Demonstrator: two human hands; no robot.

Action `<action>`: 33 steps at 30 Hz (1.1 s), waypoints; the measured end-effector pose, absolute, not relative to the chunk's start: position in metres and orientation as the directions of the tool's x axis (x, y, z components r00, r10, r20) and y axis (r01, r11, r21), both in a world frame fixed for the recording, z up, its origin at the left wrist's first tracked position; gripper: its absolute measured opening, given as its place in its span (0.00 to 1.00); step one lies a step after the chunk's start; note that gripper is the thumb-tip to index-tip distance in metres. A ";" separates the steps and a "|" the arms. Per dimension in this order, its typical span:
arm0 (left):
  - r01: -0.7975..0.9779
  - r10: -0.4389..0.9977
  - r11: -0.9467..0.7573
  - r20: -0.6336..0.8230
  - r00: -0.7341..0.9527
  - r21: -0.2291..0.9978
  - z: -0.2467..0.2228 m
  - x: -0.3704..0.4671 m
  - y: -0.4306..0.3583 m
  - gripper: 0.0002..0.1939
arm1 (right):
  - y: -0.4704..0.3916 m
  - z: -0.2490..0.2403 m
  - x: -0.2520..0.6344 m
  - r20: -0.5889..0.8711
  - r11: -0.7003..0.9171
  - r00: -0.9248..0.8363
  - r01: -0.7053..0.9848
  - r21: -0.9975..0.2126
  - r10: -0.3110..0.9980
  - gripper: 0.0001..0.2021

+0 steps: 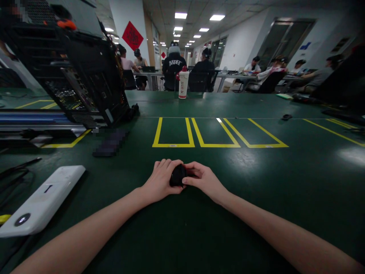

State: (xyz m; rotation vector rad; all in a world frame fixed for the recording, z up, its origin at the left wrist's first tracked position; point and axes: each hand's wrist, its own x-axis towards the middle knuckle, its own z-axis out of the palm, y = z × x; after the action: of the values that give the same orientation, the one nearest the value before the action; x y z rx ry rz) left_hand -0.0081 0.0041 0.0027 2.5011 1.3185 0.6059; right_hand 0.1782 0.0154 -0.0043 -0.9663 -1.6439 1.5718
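Note:
Between my hands is a small, glossy black rounded object (177,176), low over the green tabletop; its exact kind does not show. My left hand (161,179) wraps around its left side, with the thumb along the top edge. From the right, my right hand (205,180) pinches the object's edge between thumb and fingers. The fingers partly cover the object, and whether it rests on the table I cannot tell.
Yellow tape outlines (173,145) mark the table ahead. A dark phone-like slab (110,144), a white power-bank-like device (47,198) and an open computer case (94,80) stand or lie leftward. A white cup (183,84) stands farther back. Several people sit beyond.

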 end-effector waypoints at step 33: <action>0.678 0.749 -0.661 0.330 0.574 0.322 -0.001 -0.018 0.002 0.31 | 0.012 -0.012 0.168 0.000 0.010 -0.494 0.017 -1.000 0.869 0.13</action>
State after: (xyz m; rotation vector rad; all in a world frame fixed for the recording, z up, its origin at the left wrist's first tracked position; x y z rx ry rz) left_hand -0.0184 0.0022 -0.0014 2.6428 1.2077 0.6681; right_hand 0.1683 0.0121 -0.0122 -0.9292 -1.5976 1.5655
